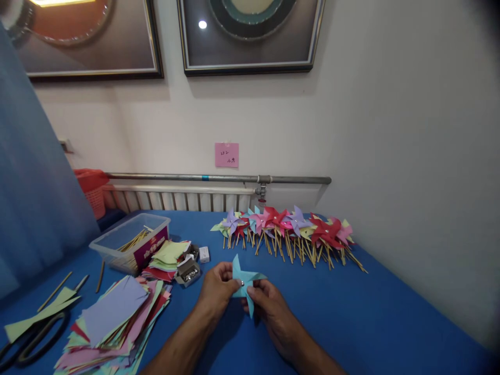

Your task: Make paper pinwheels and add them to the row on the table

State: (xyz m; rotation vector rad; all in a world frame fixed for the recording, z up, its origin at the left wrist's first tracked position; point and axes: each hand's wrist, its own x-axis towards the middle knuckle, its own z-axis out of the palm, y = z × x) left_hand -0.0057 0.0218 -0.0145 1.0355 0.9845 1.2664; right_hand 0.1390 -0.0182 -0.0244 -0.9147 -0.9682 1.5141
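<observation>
A light blue paper pinwheel (pixel 245 281) with a small silver pin at its centre is held over the blue table (pixel 351 312). My left hand (pixel 216 289) pinches its left side with fingers closed. My right hand (pixel 265 302) grips its lower right, thumb near the pin. Both hands sit close together at the table's front middle.
A row of finished pinwheels on sticks (pixel 289 232) lies at the back. To the left are a stack of coloured paper squares (pixel 113 323), a clear box of sticks (pixel 130 242), a small box of pins (pixel 188 272), scissors (pixel 35 336) and loose sticks (pixel 54 291).
</observation>
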